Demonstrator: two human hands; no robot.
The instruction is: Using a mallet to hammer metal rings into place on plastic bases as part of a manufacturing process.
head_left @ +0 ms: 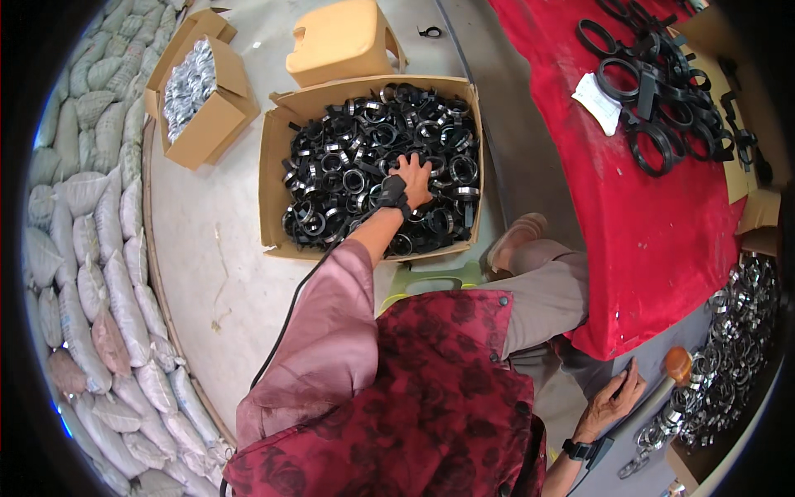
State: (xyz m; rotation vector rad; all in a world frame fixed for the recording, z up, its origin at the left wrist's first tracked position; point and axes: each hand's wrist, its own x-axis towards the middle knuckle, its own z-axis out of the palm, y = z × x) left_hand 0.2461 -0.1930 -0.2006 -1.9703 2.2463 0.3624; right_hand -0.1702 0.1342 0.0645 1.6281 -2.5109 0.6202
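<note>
My left hand (413,180), wearing a black wrist strap, reaches into a large cardboard box (270,203) set in front of me. Its fingers are spread over the heap of black-and-silver ring clamps (356,180); no clamp is visibly gripped, though the fingertips are partly hidden among them. Low on the right, my right hand (614,403) hangs beside the corner of the red-covered table (654,248). Its fingers are loosely bent and apart, with nothing visible in them. A black device is strapped to that wrist too.
Beyond the box stands a yellow stool (339,41); a smaller carton (217,124) of silver parts is left of it. Black rings (654,145) and a white paper (596,103) lie on the table. Shiny metal clamps (720,356) pile up at right. Stacked sacks (108,273) line the left.
</note>
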